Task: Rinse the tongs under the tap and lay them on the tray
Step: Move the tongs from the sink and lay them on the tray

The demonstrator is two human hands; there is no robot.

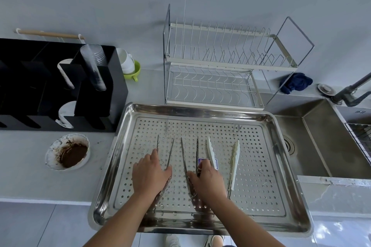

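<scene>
While three pairs of tongs lie on the perforated tray [200,111] on the bench [30,166], the left hand [150,172] rests with its grip apart, fingers flat on the left steel tongs [171,149]. The grip of the right hand [208,178] is clamped on the middle steel tongs [197,150], just beside the white tongs [235,158].

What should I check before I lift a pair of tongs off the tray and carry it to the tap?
1. Left hand rests on the left metal tongs: ok.
2. Right hand grips the middle metal tongs firmly: cannot tell, its fingers hide them.
3. Sink basin bare below the tap: ok.
4. Water running: cannot tell, spout out of frame.
5. Tray fully on the counter: not ok, near edge overhangs.
</scene>
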